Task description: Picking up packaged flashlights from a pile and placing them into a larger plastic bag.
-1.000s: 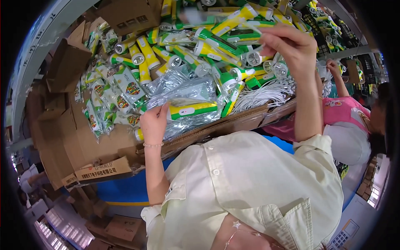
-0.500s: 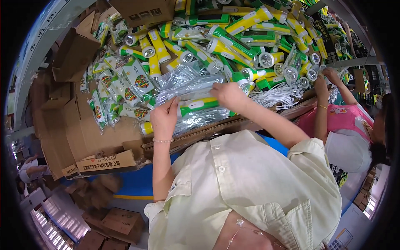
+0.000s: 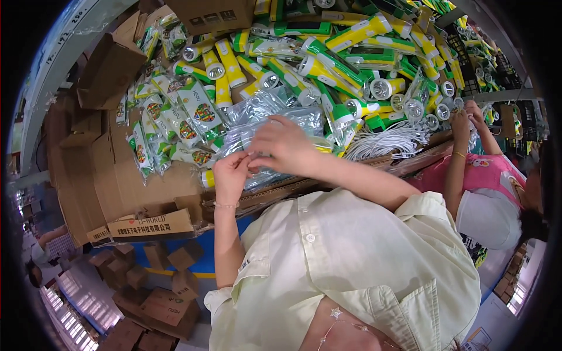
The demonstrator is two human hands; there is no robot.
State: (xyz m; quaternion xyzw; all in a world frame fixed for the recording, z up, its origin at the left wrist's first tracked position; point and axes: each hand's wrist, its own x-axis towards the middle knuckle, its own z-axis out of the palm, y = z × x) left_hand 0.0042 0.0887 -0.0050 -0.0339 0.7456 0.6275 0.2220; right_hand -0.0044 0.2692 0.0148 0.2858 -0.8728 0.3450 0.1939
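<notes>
My left hand pinches the end of a clear plastic bag at the near edge of the work surface. My right hand has its fingertips at the same end, touching my left fingers, with its fingers bent over the bag. A flashlight, yellow and green in the earlier view, lies in this bag; now my right hand mostly covers it. Beneath and behind my hands lies a stack of flat clear plastic bags. Left of it are several bagged flashlights with printed cards. Loose yellow and green flashlights heap up behind.
White cables lie bundled right of my hands. A cardboard box stands at the back, and a cardboard sheet covers the left side. At right, a co-worker in a pink apron handles items. Cartons sit on the floor.
My right hand has moved left along the bagged flashlight to meet my left hand, covering most of the flashlight. My left hand has stayed almost in place.
</notes>
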